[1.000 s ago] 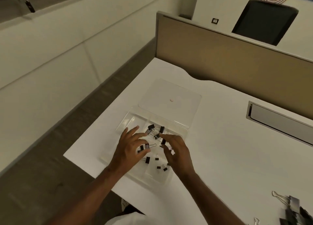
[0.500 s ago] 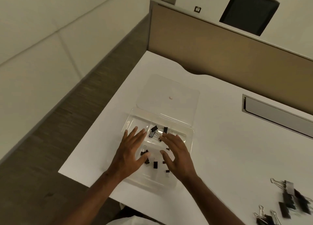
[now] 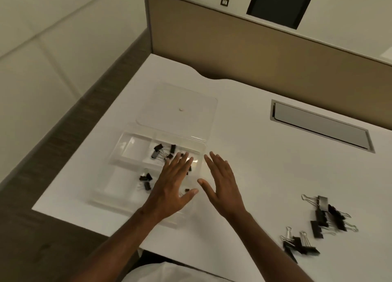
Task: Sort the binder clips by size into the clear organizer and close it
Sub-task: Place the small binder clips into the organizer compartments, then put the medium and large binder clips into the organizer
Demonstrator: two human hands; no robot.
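The loose black metal binder clips with silver wire handles (image 3: 322, 222) lie on the white desk (image 3: 254, 154) at the lower right of the frame, well apart from both hands and to the right of them. The right hand (image 3: 222, 184), fingers straight and spread and holding nothing, is nearer them than the left hand (image 3: 171, 188), equally flat and empty over the clear plastic compartmented organizer (image 3: 127, 145) at centre left. Its lid (image 3: 178, 105) lies open above, so the next reach looks to be the right hand's.
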